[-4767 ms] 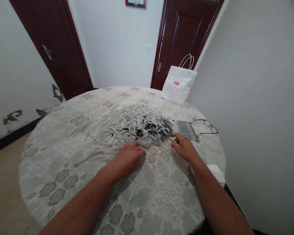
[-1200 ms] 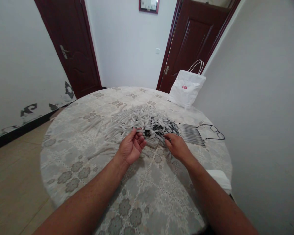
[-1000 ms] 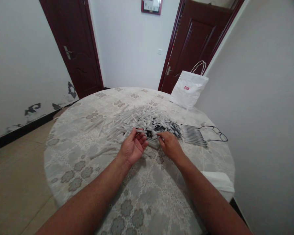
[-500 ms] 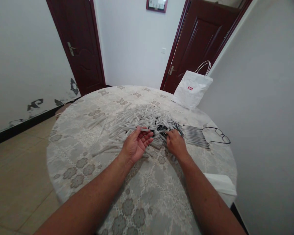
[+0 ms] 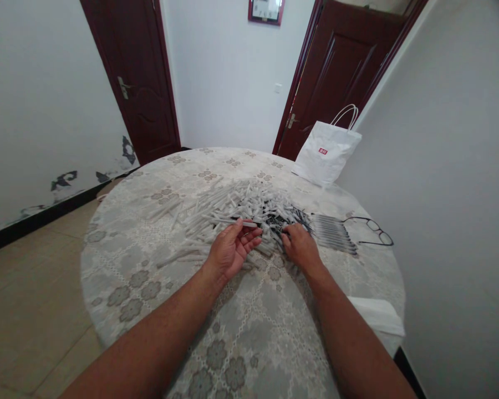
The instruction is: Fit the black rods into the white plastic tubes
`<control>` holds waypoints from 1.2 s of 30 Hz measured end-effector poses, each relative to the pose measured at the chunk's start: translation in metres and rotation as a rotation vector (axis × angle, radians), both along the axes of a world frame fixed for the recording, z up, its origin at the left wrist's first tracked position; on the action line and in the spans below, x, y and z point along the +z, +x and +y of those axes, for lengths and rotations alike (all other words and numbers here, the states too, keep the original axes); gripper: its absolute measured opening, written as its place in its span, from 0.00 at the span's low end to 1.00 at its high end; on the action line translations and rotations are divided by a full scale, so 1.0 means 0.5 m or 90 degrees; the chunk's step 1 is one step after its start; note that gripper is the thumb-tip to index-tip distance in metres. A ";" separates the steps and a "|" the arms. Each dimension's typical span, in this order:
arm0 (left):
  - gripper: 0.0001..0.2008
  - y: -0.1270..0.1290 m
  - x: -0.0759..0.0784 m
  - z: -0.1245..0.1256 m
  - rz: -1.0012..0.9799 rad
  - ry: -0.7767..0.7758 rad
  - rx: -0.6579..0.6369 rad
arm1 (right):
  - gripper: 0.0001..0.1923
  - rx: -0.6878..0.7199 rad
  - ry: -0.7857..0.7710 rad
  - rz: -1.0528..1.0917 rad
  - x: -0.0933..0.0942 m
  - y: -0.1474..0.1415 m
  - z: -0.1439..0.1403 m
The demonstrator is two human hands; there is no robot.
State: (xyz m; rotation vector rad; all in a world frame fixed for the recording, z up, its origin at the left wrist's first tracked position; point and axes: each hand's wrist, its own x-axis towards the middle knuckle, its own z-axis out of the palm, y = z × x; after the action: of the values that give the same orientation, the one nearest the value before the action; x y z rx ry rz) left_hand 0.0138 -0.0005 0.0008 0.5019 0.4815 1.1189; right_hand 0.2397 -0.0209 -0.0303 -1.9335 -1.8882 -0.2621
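My left hand point(image 5: 232, 249) is turned palm up, with a slim whitish pen barrel point(image 5: 248, 224) pinched between thumb and fingers. My right hand point(image 5: 300, 244) is closed, its fingertips down at the near right edge of a heap of small parts. What those fingertips grip, if anything, is too small to make out. Loose white tubes point(image 5: 210, 206) make up the left of the heap, short white pieces point(image 5: 253, 194) its top, and thin dark pieces point(image 5: 299, 215) its right side. Beside my right hand, slim pens with dark ends point(image 5: 335, 234) lie side by side in a row.
Eyeglasses point(image 5: 374, 226) lie right of the row. A white paper bag point(image 5: 326, 152) stands at the table's back right. Something white and folded point(image 5: 376, 316) rests at the right edge. A patterned cloth point(image 5: 216, 354) covers the round table. A wall stands close on the right.
The view has tilted up slightly. My right fingertips have shifted slightly within the edge of the dark parts. My left hand keeps hold of the pen barrel in nearly the same place.
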 end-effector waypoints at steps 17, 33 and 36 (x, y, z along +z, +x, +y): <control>0.12 0.014 -0.004 -0.022 0.106 0.076 -0.015 | 0.10 0.221 0.093 0.471 0.065 -0.110 -0.081; 0.12 0.011 -0.003 -0.021 0.118 0.108 -0.013 | 0.12 0.170 0.036 0.643 0.054 -0.112 -0.075; 0.12 0.011 -0.002 -0.022 0.128 0.113 -0.012 | 0.10 0.158 0.058 0.586 0.058 -0.110 -0.076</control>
State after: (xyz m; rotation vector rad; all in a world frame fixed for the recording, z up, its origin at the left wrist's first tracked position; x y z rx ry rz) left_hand 0.0194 -0.0115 -0.0005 0.7769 0.5531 1.1039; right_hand 0.1845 -0.0591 -0.0012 -1.3578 -1.4050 0.5253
